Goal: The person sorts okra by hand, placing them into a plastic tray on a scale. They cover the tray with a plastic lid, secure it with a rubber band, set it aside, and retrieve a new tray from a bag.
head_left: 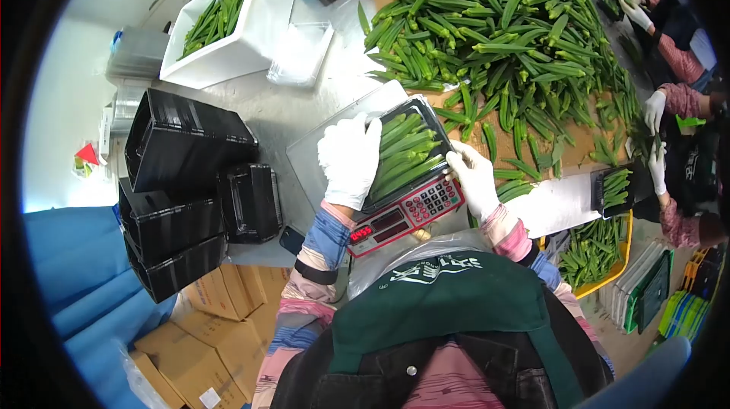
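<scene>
A black tray of okra [407, 152] rests on a digital scale [411, 215] with a red-edged keypad and lit red digits. My left hand [350, 162], in a white glove, is closed at the tray's left side, its thumb over the rim by the okra; its fingertips are partly hidden. At the tray's right rim, my white-gloved right hand [473, 181] has its fingers bent round the corner. The okra lie side by side inside the tray. A large heap of loose okra [502, 28] covers the table beyond.
Stacked black trays [186, 143] stand on the left. A white foam box [258, 21] holds more okra, with clear plastic trays [302, 55] beside it. At right are a yellow crate [620, 260] and co-workers' gloved hands [655, 112]. Cardboard boxes [205, 340] sit below left.
</scene>
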Available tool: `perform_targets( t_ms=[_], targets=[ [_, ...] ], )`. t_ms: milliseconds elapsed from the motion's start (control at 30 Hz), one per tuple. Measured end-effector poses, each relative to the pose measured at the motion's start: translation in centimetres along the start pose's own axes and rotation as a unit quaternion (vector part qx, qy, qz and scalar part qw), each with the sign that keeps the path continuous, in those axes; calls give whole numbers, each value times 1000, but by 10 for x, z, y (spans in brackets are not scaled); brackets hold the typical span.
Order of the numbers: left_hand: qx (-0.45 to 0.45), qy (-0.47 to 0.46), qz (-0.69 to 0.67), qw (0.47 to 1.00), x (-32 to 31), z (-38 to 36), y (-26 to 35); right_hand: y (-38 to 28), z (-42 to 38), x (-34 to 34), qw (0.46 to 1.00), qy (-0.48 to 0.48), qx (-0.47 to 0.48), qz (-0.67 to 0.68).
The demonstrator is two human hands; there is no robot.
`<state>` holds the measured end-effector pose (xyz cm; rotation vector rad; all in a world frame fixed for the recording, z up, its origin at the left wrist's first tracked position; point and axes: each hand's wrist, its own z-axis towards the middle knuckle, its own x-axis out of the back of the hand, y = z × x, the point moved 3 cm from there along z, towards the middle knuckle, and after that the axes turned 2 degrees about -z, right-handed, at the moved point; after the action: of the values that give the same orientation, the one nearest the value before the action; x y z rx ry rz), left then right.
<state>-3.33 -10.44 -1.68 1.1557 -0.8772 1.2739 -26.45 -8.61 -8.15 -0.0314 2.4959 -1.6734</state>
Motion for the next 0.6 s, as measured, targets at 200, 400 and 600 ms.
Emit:
perform_targets(
  t_ms=[200,400,600],
  targets=[
    [-97,-134,-303,938,-21,46,13,5,2,4,999,-4,-17,37],
    [-104,-332,-472,810,-56,95,7,0,5,3,999,-14,-10,30],
    [-97,-415,-581,694,-88,106,-7,2,3,2,999,-19,4,40]
  ],
)
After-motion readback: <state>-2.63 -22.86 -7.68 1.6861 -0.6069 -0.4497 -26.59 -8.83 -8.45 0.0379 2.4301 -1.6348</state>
